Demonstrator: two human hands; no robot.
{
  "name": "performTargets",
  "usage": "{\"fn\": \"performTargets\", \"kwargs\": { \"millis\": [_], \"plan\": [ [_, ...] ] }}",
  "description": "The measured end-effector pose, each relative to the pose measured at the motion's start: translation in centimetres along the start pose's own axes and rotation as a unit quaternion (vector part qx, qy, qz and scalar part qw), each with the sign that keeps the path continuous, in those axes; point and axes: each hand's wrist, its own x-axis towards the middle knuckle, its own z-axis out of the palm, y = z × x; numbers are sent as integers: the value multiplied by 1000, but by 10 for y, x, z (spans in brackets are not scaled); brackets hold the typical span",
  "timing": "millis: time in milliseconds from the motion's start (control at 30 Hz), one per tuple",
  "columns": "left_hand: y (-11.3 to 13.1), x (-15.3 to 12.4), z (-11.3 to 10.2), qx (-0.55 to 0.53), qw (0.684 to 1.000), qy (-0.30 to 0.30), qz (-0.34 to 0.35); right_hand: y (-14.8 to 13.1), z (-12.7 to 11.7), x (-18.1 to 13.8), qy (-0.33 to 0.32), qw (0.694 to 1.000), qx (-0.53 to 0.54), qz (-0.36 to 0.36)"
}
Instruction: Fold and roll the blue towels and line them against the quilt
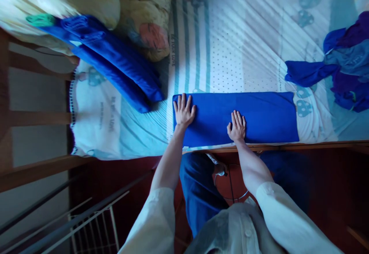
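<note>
In front of me a piece of blue cloth [268, 117], folded into a long rectangle, lies flat along the near edge of the bed. My left hand [183, 112] rests palm down on its left end, fingers spread. Near the middle of the cloth, my right hand [237, 126] also lies flat, its fingers stretched out and fairly close together. Neither hand grips anything. What kind of garment or fabric the cloth is, I cannot tell.
Rolled or folded blue cloths [115, 62] lie at the left beside pillows [144, 12]. A loose heap of blue and purple clothes [348, 65] sits at the right on the patterned bedsheet [230, 35]. A wire rack [95, 223] stands at lower left, near a wooden bed frame [40, 117].
</note>
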Motion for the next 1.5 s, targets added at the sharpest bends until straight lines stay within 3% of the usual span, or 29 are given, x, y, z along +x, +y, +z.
{"fn": "performTargets", "kwargs": {
  "millis": [100, 200, 333, 433, 533, 633, 1067, 1200, 1333, 1500],
  "plan": [
    [-3, 14, -9, 26, 997, 22, -68, -1, -1, 0, 4, 1000, -15, -1],
    [32, 4, 6, 35, 994, 51, -92, -2, -2, 0, 3, 1000, -20, -1],
    [100, -50, 51, -8, 999, -13, 28, -2, -2, 1, -7, 1000, -15, 2],
    [127, -89, 79, -25, 999, -8, 39, -1, -1, 1, -20, 1000, -14, 6],
    [128, -102, 89, -34, 998, 23, 37, -1, 0, 0, -20, 1000, -16, 9],
    [121, -99, 90, -45, 998, 42, 34, -1, -1, 0, -18, 1000, -17, 5],
    [125, -94, 91, -75, 995, 61, 19, -5, -11, -1, -54, 998, -14, 13],
    [123, -95, 93, -78, 995, 60, 20, -3, -17, 11, -70, 997, 10, -7],
    [122, -95, 93, -68, 996, 58, 21, 15, -28, 45, -102, 993, 26, -47],
    [122, -95, 91, -60, 997, 48, 15, 70, -58, 76, -127, 989, -22, -70]
  ]
}}
